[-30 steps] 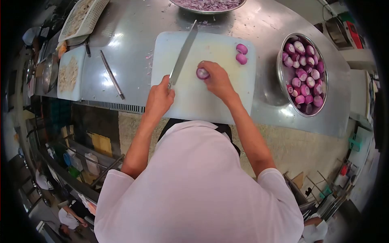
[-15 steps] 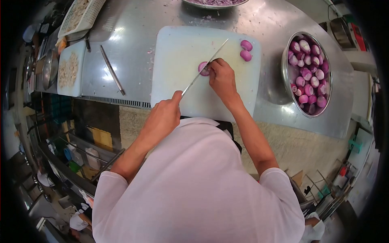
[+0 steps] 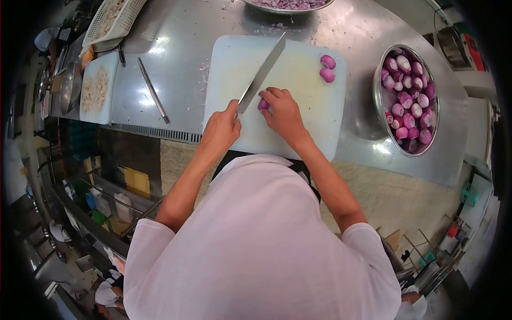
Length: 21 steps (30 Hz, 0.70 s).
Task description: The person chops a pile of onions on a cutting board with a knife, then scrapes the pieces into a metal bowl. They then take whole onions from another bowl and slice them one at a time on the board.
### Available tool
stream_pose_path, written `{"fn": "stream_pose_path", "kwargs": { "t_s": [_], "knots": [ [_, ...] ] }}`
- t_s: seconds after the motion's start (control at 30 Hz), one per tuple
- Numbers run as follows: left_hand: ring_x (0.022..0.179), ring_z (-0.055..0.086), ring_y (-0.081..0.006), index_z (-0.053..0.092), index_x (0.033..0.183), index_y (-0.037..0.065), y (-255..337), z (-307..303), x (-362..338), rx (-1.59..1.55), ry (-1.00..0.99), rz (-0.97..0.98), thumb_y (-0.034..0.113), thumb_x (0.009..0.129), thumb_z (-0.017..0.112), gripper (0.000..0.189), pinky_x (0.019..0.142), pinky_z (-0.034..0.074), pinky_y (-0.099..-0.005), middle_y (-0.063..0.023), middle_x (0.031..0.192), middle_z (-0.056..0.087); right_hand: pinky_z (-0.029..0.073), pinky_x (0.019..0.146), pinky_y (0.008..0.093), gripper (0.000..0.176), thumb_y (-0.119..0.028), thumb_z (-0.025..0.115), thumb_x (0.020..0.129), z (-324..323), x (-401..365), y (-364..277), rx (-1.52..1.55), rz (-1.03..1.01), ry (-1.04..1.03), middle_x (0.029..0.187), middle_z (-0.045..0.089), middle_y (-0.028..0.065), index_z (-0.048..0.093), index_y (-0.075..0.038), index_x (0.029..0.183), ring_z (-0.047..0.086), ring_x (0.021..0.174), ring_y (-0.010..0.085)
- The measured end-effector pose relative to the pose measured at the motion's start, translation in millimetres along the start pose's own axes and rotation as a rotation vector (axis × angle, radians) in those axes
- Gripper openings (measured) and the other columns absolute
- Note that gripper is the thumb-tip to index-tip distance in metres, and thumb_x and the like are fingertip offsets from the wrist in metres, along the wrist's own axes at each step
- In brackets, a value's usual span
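My left hand [image 3: 220, 129] grips the handle of a kitchen knife [image 3: 265, 68], its broad blade tilted up and pointing away over the white cutting board [image 3: 234, 53]. Just right of the blade, my right hand [image 3: 284, 114] has its fingers closed around a red onion [image 3: 263, 104], which shows only in part beneath the fingertips. Blade and onion appear apart. Two more peeled red onions [image 3: 327, 68] rest together near the board's far right corner.
At right stands an oval steel bowl [image 3: 378, 101] of peeled red onions. A bowl of chopped onion [image 3: 290, 4] is at the far edge. To the left lie a metal rod [image 3: 153, 90], a small board [image 3: 109, 80] with pale pieces, and a white basket [image 3: 125, 24].
The knife has lifted off the onion and swung left, now showing its flat side. My right hand has drawn the onion nearer to me.
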State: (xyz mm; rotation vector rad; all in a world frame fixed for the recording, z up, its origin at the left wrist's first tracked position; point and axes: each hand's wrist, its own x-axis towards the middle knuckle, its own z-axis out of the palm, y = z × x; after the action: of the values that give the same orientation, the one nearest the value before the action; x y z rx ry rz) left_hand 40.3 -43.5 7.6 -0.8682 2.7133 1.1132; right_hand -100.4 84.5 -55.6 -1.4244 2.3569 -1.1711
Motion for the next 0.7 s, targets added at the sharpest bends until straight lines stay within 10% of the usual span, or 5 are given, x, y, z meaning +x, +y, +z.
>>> {"fn": "stream_pose_path", "kwargs": {
  "t_s": [0.7],
  "knots": [
    [0.064,0.061,-0.0442,0.046,0.117,-0.001,33,32,25,0.060,0.063,0.128,0.001,0.084,0.058,0.035,0.059,0.044,-0.0504,-0.0231,0.063,0.059,0.052,0.063,0.0435,0.011,0.007,0.059,0.077,4,-5,8,0.165,0.028,0.142,0.083,0.060,0.0142,0.062,0.000,0.085,0.062,0.073,0.0358]
  ]
}}
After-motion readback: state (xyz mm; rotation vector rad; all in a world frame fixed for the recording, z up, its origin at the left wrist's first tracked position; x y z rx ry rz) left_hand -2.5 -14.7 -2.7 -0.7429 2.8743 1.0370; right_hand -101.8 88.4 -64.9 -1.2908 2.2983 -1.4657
